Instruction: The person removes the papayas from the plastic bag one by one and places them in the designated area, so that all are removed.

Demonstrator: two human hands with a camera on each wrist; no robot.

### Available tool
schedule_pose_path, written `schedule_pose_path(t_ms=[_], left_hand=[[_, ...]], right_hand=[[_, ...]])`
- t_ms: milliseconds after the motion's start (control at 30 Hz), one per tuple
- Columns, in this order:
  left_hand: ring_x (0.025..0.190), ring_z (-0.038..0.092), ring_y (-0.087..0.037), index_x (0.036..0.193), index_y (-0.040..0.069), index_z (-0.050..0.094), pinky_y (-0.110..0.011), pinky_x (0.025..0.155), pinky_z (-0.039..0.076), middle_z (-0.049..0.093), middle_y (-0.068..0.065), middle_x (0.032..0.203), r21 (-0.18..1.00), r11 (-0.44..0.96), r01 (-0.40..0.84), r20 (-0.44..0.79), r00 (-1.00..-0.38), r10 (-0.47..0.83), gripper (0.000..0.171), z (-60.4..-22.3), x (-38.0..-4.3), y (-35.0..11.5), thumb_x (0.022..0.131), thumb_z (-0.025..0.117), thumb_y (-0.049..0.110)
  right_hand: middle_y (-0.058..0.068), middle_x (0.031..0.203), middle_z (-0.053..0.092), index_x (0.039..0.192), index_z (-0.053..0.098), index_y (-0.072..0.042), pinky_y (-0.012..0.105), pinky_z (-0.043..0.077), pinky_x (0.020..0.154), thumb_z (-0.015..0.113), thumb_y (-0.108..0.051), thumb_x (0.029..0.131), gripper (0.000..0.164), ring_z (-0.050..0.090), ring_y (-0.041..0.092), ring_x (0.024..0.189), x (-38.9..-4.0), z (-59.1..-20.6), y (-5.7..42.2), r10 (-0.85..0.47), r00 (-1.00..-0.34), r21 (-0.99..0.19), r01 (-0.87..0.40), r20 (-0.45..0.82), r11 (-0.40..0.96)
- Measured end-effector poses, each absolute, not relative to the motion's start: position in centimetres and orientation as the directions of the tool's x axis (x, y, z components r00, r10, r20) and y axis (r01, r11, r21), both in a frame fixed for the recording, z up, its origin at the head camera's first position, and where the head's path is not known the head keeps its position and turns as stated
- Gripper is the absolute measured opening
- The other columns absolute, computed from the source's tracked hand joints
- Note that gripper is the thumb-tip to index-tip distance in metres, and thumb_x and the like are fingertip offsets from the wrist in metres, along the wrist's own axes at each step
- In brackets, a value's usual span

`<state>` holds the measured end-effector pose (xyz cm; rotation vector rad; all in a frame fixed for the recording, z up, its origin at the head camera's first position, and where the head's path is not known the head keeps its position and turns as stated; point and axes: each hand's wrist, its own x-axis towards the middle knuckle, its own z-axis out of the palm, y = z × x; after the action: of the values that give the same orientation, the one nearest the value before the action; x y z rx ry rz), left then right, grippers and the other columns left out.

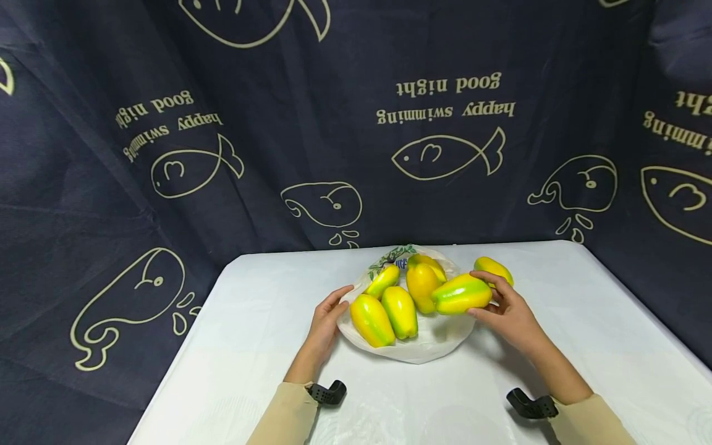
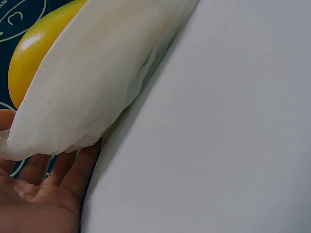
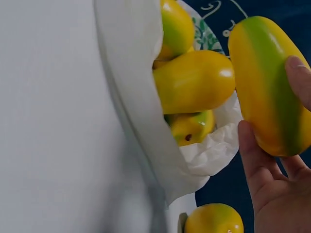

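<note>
A white plastic bag (image 1: 411,352) lies wide at the mouth on the table, with several yellow-green papayas in it, such as one at the front left (image 1: 371,320). My left hand (image 1: 325,324) grips the bag's left rim; in the left wrist view its fingers (image 2: 82,170) go behind the plastic (image 2: 82,82). Between the thumb and fingers of my right hand (image 1: 514,315) is a papaya (image 1: 463,294), held over the bag's right side. The right wrist view shows this papaya (image 3: 265,87) up close, clear of the plastic.
Another papaya (image 1: 493,271) lies on the table outside the bag, behind my right hand. The white-covered table (image 1: 267,309) ends at a dark blue curtain (image 1: 345,123) printed with fish and whales. Each wrist bears a black band (image 1: 328,393).
</note>
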<state>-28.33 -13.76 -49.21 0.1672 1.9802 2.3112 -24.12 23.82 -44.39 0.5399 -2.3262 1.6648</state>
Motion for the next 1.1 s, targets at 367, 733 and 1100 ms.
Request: schedule_pose_path(t_ms=[367, 733, 1100], left_hand=[[0.133, 0.051, -0.017, 0.142, 0.01, 0.055, -0.019, 0.097, 0.051, 0.047, -0.007, 0.154, 0.988, -0.153, 0.01, 0.032, -0.99, 0.138, 0.041, -49.4, -28.4, -13.8, 0.102, 0.051, 0.013], [0.135, 0.05, -0.017, 0.141, 0.01, 0.056, -0.018, 0.097, 0.051, 0.047, -0.006, 0.154, 0.989, -0.146, -0.005, 0.013, -0.992, 0.124, 0.041, -49.2, -28.3, -13.6, 0.101, 0.052, 0.011], [0.133, 0.051, -0.017, 0.142, 0.011, 0.055, -0.019, 0.096, 0.052, 0.048, -0.007, 0.153, 0.989, -0.146, -0.005, 0.013, -0.992, 0.127, 0.041, -49.2, -28.5, -13.7, 0.101, 0.052, 0.011]], right_hand=[[-0.02, 0.139, 0.047, 0.153, 0.041, -0.016, 0.005, 0.049, 0.083, 0.069, -0.007, 0.093, 0.067, 0.054, -0.006, 0.11, -24.1, -43.2, 25.1, -0.009, -0.916, -0.872, -0.384, 0.4, 0.304], [-0.018, 0.137, 0.047, 0.15, 0.045, -0.02, 0.001, 0.046, 0.085, 0.063, -0.009, 0.098, 0.057, 0.053, -0.008, 0.11, -24.3, -42.6, 27.5, 0.108, -0.903, -0.873, -0.365, 0.417, 0.323], [-0.012, 0.141, 0.045, 0.151, 0.043, -0.03, -0.001, 0.042, 0.08, 0.067, -0.023, 0.096, 0.06, 0.043, -0.004, 0.11, -25.1, -42.4, 29.0, 0.289, -0.909, -0.893, -0.163, 0.302, 0.419]])
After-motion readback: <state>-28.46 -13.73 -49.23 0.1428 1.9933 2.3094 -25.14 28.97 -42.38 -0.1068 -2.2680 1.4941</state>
